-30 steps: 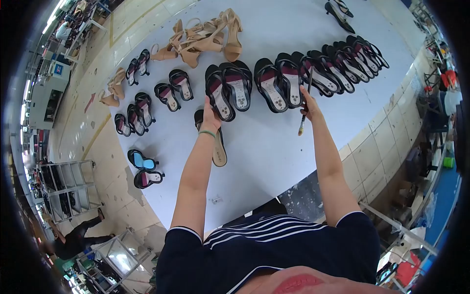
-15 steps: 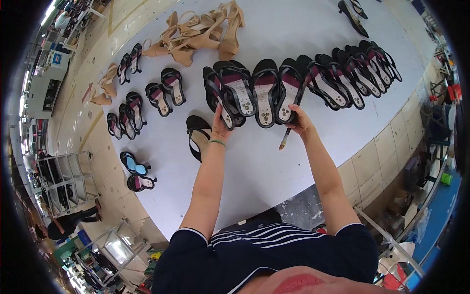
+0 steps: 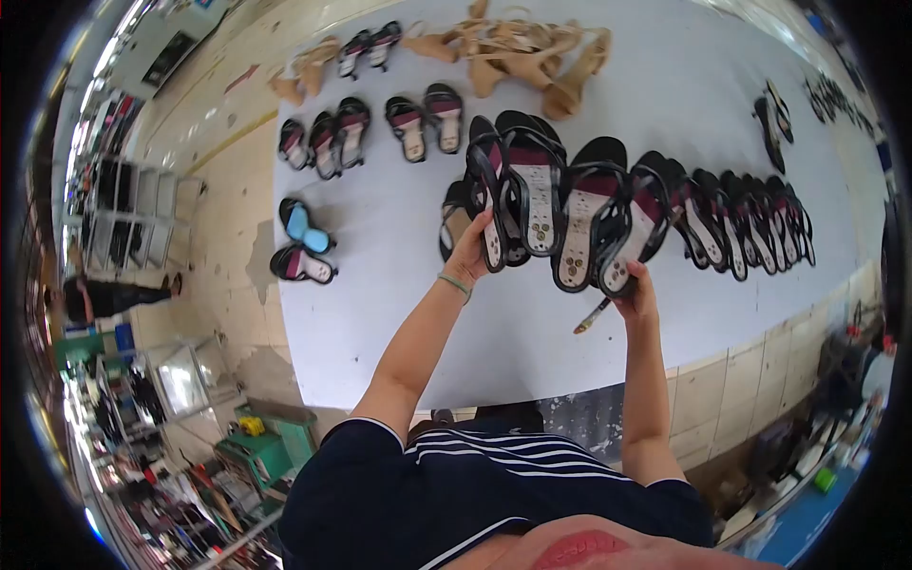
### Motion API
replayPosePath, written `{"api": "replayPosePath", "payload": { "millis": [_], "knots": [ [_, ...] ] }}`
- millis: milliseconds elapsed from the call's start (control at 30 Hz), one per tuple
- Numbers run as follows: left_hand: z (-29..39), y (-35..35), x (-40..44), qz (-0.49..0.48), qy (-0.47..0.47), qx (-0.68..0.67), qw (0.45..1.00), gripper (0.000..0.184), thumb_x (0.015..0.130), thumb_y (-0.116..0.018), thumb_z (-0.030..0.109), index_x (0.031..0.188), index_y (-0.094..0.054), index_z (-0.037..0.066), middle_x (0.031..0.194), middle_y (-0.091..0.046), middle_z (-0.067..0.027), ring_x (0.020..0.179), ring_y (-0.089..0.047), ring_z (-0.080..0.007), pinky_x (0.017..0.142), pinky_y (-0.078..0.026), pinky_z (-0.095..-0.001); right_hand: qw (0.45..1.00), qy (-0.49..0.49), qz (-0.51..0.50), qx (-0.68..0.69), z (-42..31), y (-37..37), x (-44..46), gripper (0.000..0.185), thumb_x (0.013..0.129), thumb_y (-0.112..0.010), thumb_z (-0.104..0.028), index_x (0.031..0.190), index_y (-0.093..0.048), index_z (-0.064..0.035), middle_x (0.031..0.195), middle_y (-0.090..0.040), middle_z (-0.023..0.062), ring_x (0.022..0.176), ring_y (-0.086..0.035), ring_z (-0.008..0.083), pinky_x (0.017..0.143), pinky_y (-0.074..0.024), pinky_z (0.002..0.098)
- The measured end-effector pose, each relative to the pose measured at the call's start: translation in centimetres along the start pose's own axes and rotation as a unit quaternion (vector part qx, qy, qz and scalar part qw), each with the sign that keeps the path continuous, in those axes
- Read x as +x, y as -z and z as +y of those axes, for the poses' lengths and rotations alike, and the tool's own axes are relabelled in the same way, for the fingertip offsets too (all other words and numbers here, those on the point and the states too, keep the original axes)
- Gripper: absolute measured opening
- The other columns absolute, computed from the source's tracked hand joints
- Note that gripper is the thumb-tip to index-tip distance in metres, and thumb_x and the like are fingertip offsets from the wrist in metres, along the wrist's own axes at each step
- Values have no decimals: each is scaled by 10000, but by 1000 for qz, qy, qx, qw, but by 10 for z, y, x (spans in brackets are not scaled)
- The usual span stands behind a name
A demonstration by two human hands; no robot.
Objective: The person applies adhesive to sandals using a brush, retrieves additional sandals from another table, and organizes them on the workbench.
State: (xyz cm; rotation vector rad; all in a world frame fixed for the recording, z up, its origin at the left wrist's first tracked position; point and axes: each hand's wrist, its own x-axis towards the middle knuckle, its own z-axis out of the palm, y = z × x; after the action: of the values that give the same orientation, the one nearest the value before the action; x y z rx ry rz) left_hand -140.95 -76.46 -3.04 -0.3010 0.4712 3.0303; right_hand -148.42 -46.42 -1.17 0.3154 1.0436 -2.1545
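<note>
A row of black sandals (image 3: 540, 190) is held between the two hands over the middle of the white tabletop (image 3: 380, 318), with the strapped ends turned toward the far edge; whether the row is fully lifted cannot be told. The near end of the leftmost sandal is grasped by the left hand (image 3: 469, 251), the fingers partly hidden behind it, and a green wristband (image 3: 456, 285) is worn below. The near end of the rightmost held sandal is gripped by the right hand (image 3: 639, 293) — a paintbrush (image 3: 595, 314) is kept in the same grasp, its bristles pointed toward the near edge. A tan-lined sandal (image 3: 456, 228) is partly covered by the left hand and the held sandals. More black sandals (image 3: 755, 228) are lined up toward the right edge. By the far edge, beige heeled shoes (image 3: 522, 65) are heaped; toward the far left corner, smaller sandals (image 3: 409, 128) are set out in groups. Near the left edge a blue-lined sandal (image 3: 305, 226) is placed — just beside it, a pale-lined sandal (image 3: 309, 267).
</note>
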Motion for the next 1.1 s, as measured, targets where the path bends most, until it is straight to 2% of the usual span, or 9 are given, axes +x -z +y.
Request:
{"api": "replayPosePath", "payload": {
  "millis": [33, 67, 200, 367, 533, 633, 833, 933, 1100],
  "knots": [
    [6, -5, -20, 38, -7, 7, 999, 472, 903, -587, 315, 1272, -491, 35, 1179, -609, -130, 1037, -625, -230, 905, -517, -394, 999, -5, -23, -21, 3, -10, -10, 394, 814, -596, -298, 1054, -571, 14, 845, -665, 82, 548, -603, 129, 347, -399, 196],
    [13, -11, -41, 76, -15, 13, 997, 491, 899, -591, 325, 1271, -489, 22, 1182, -605, -143, 1037, -624, -235, 906, -516, -399, 996, -34, -87, -14, 8, 6, -9, 525, 772, -648, -283, 1167, -531, 43, 1029, -658, 136, 846, -673, 226, 646, -567, 289],
    [45, -35, -146, 19, -80, 43, 996, 527, 884, -596, 357, 1267, -493, 9, 1182, -603, -164, 1035, -623, -263, 916, -508, -407, 988, 8, -125, -95, 37, -76, -55, 646, 742, -674, -312, 1224, -492, 78, 1116, -620, 164, 1008, -622, 276, 921, -488, 370],
    [57, -43, -327, 67, -177, 10, 982, 543, 864, -608, 382, 1259, -513, 21, 1169, -613, -149, 1037, -619, -254, 925, -490, -422, 966, -51, -226, -114, 103, -170, -129, 607, 744, -659, -248, 1233, -477, 61, 1179, -590, 167, 1058, -600, 290, 944, -478, 412],
    [-35, -55, -503, 135, -281, -70, 948, 484, 850, -630, 376, 1184, -561, 32, 1013, -665, -128, 888, -655, -242, 845, -521, -439, 935, -150, -259, -188, 151, -174, -222, 697, 740, -674, -224, 1332, -390, 9, 1299, -508, 147, 1186, -509, 304, 1028, -416, 444],
    [-132, -115, -549, 162, -342, -102, 920, 408, 839, -665, 325, 1121, -591, 40, 936, -681, -105, 807, -672, -222, 788, -550, -389, 923, -172, -299, -173, 134, -145, -297, 769, 708, -698, -243, 1360, -362, -10, 1316, -491, 150, 1210, -488, 310, 1032, -408, 463],
    [-256, -313, -673, 153, -502, -129, 842, 593, 839, -657, 351, 1305, -458, 42, 1178, -603, -126, 1034, -617, -232, 913, -497, -403, 816, -318, -414, -248, 52, -220, -444, 721, 756, -670, -297, 1355, -380, -20, 1317, -510, 126, 1175, -524, 299, 988, -443, 447],
    [-351, -366, -751, 114, -554, -157, 810, 437, 866, -637, 299, 1207, -538, 43, 1115, -637, -128, 989, -639, -232, 886, -514, -397, 775, -327, -448, -303, 46, -212, -560, 712, 753, -675, -278, 1344, -386, -7, 1300, -522, 134, 1170, -527, 301, 979, -455, 448],
    [-314, -316, -901, 193, -665, -241, 680, 467, 871, -617, 323, 1212, -523, 19, 1081, -646, -129, 937, -653, -234, 871, -522, -385, 641, -471, -439, -418, 252, -362, -599, 689, 746, -688, -235, 1324, -402, 7, 1268, -541, 135, 1145, -549, 283, 989, -452, 441]
  ]
}}
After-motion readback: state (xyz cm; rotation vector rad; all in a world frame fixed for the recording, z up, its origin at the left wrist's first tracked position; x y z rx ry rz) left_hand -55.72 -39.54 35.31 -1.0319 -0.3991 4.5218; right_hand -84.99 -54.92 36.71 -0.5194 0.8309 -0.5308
